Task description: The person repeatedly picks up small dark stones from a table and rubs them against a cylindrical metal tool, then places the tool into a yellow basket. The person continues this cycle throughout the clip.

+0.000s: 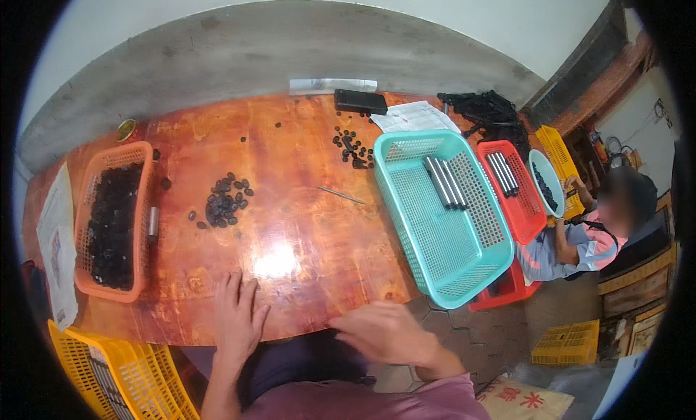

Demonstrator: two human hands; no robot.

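Left hand (235,315) lay flat on counter (304,231), fingers spread, empty; black-parts pile (225,201) straight ahead. Right hand (384,333) blurred, grip indeterminate.

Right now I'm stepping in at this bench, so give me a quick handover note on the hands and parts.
Left hand: open, flat on the glossy wooden table, holding nothing.
Right hand: blurred at the table's near edge; grip unclear.
Nearest parts: loose pile of small black caps; more fill the orange plastic basket.
Done: a few grey metal rods lie in the teal plastic basket.
Left: both cap supplies look plentiful.
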